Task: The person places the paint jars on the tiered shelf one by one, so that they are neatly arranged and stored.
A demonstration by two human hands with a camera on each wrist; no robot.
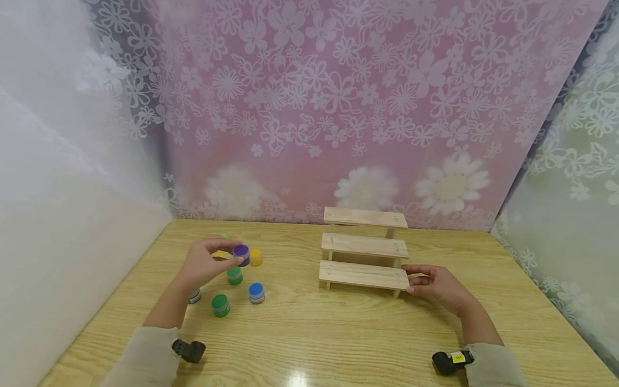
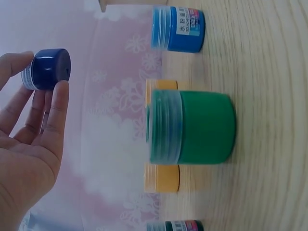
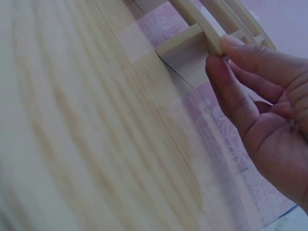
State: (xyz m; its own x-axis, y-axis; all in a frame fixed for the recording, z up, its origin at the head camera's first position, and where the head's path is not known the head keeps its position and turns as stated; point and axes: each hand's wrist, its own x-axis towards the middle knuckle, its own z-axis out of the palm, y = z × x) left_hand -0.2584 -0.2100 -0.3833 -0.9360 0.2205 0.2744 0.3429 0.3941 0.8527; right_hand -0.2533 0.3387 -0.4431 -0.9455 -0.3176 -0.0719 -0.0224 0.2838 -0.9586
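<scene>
The left hand [image 1: 205,267] pinches a small round plastic jar with a purple lid and dark contents [image 1: 241,256] between its thumb and fingertips, holding it up off the light wood-grain bench [image 1: 309,338], lid uppermost. The right hand [image 1: 437,287] pinches the right end of the lowest board of a three-tier stand of pale bare wood [image 1: 365,246], thumb on one side and fingers on the other. The stand rests on the bench between the hands, touching the right one and well apart from the left, its tiers rising away from the person. Just to the right of the left hand's fingertips sits an orange-yellow lidded jar [image 1: 256,257]; a second yellow jar [image 1: 221,254] is mostly hidden by that hand, and a bit of light green [image 1: 224,235] shows beyond it. On the person's side of the left fingertips stand a green-lidded jar [image 1: 235,276], another green-lidded jar closer in [image 1: 221,305] and, further right, a blue-lidded jar with a printed label [image 1: 256,293]. Beside the left wrist, another jar [image 1: 194,296] is partly covered. Beyond both hands hangs a pink flowered cloth [image 1: 309,107].
</scene>
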